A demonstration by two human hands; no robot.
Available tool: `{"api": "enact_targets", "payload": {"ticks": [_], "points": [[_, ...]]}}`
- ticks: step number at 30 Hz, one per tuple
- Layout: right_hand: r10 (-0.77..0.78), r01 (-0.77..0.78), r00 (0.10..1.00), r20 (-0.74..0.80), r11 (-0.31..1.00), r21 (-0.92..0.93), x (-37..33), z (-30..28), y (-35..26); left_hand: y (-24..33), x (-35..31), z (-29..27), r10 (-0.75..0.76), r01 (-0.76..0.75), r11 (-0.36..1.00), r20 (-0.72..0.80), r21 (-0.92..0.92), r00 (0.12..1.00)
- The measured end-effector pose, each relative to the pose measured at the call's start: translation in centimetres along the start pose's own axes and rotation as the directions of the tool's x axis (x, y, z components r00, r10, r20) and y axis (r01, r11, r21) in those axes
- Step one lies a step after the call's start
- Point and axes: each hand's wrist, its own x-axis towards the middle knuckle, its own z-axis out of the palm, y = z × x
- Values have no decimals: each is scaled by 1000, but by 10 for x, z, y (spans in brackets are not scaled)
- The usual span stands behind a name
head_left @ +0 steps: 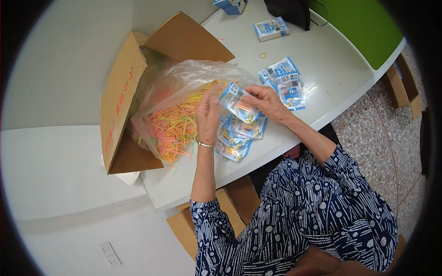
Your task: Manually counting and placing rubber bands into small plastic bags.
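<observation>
Above white tabletop (331, 69), beside clear bag of coloured plastic sticks (177, 122): small blue-edged clear sachet (235, 102) pinched between right hand (267, 102) and left hand (208, 112), fingers closed; likely spill of sticks if mouth tips.

Single view only — head-worn fisheye, the left camera of a side-by-side pair, looking steeply down from above the person's head. Upright, not mirrored. Heavy barrel distortion: the white table (331, 69) edge bows along the right of the frame, black vignette fills the corners. Close range — the patterned sleeves (304, 207) rise from the lower edge and fill lower centre-right, and both hands sit just above frame centre. The open cardboard box (124, 92) sits upper left of centre, the speckled floor (382, 133) shows at far right, pale wall with a socket plate (109, 254) at lower left. No second view, so no overlap to report.
</observation>
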Motion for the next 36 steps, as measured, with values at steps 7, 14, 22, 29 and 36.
{"api": "enact_targets", "payload": {"ticks": [7, 14, 22, 29, 36], "points": [[-3, 11, 993, 120, 998, -65, 0, -8, 3, 2, -4, 11, 43, -38, 998, 132, -41, 990], [191, -152, 960, 206, 970, -190, -11, -13, -5, 1, -7, 15, -89, 106, 993, 246, -58, 965], [275, -255, 930, 245, 960, -112, -20, -12, -1, -1, -17, 24, -37, 46, 995, 96, -85, 995], [172, -142, 952, 252, 981, -133, -31, -9, -5, 0, -28, 23, -183, 196, 954, 77, -227, 980], [228, -222, 933, 278, 974, -52, -32, -12, -8, -8, -34, 18, -40, 46, 998, 158, -35, 987]]}}
